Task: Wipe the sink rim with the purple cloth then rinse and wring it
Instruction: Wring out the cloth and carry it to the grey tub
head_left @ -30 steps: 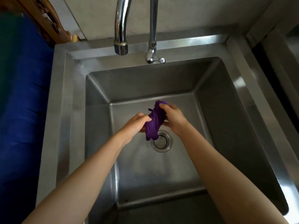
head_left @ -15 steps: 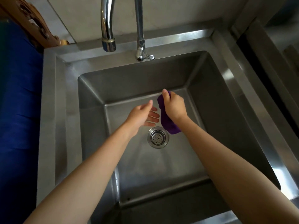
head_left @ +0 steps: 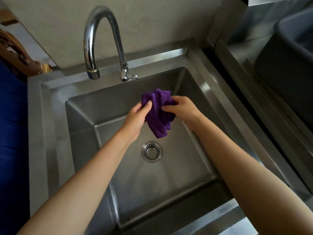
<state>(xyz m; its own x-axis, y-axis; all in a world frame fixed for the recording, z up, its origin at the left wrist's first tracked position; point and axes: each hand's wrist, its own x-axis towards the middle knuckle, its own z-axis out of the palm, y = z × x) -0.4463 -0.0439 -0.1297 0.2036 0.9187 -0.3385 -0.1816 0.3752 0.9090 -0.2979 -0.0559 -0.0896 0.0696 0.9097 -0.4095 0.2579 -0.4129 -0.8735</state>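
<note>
Purple cloth (head_left: 158,114) hangs bunched over the steel sink (head_left: 199,92), gripped by both hands, left hand (head_left: 137,116) and right hand (head_left: 182,108) pinching its folds.

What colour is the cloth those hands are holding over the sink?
Purple, plain with no pattern; the cloth shows clearly in the head view, bunched between both hands.

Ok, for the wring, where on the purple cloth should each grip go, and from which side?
Probably the two ends of its bunched top. The purple cloth hangs crumpled above the sink, tail drooping toward the drain. The left hand pinches its left edge from the left, the right hand its right fold from the right; gather the tail first.
</note>
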